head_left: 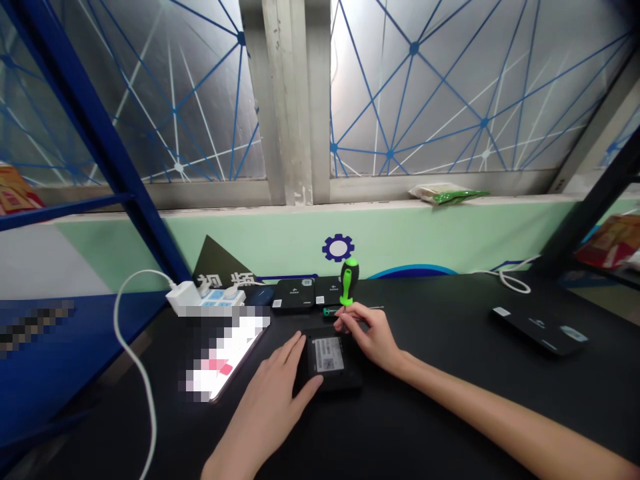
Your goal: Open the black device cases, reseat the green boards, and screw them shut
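A flat black box (353,380) with a printed label on its upper face lies on the table in front of me. My left hand (273,387) rests against its left side, fingers stretched out and thumb spread onto the near part of the top. The fingers of my right hand (370,333) pinch the shaft of a green-and-black screwdriver (350,281) low down, below its handle. The screwdriver stands upright over the box's far right part; its tip is hidden behind the fingers. Just behind, a second, thin screwdriver (327,312) with a green handle lies on the table.
Two similar black boxes (294,295) stand side by side at the back. Another black box (540,331) lies at the right. A lit phone (245,347), partly pixelated, lies left of my hand. Behind it is a white power strip (223,300) with a plugged-in charger and white cable (145,373).
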### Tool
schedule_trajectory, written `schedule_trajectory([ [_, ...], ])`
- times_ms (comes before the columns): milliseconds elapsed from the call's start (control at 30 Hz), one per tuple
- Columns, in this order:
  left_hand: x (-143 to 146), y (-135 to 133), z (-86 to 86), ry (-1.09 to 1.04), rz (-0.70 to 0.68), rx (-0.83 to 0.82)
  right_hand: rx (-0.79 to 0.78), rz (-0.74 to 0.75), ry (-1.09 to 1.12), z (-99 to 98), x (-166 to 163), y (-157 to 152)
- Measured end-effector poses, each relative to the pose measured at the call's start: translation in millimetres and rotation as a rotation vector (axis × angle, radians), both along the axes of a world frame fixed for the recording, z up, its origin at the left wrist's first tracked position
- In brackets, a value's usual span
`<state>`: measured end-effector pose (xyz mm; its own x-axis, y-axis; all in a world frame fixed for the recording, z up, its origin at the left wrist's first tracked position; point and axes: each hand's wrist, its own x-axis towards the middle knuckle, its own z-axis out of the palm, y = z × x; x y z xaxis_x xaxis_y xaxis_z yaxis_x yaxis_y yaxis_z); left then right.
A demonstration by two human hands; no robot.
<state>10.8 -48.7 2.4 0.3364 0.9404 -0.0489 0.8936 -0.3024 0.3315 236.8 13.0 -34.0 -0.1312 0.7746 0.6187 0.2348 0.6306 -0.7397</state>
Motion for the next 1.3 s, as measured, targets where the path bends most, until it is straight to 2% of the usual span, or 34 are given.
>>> schedule_trajectory([
  [167, -0.7, 0.3, -3.0, -0.009, -0.005, 0.007, -0.004, -0.038, 0.021, 2.5, -1.4, 0.4],
  [333, -2.8, -0.4, -5.7, -0.013, -0.007, 0.028, 0.017, -0.009, -0.011, 1.1, 0.0, -0.8],
  [500, -2.1, 0.6, -5.0, 0.001, 0.007, 0.007, 0.047, 0.006, -0.005, 0.7, 0.8, -0.7],
  [800, -3.7, -0.6, -4.3, -0.019, -0.037, 0.033, 0.001, -0.038, 0.025, 4.1, -1.4, 0.1],
  [1033, -3.7, 0.3, -4.6, -0.039, -0.042, 0.042, 0.056, -0.021, -0.021, 3.1, 0.5, -2.1],
  [1300, -2.0, -1.3, -1.5, -0.026, -0.041, 0.032, 0.016, -0.037, 0.035, 4.0, -1.7, -0.5],
])
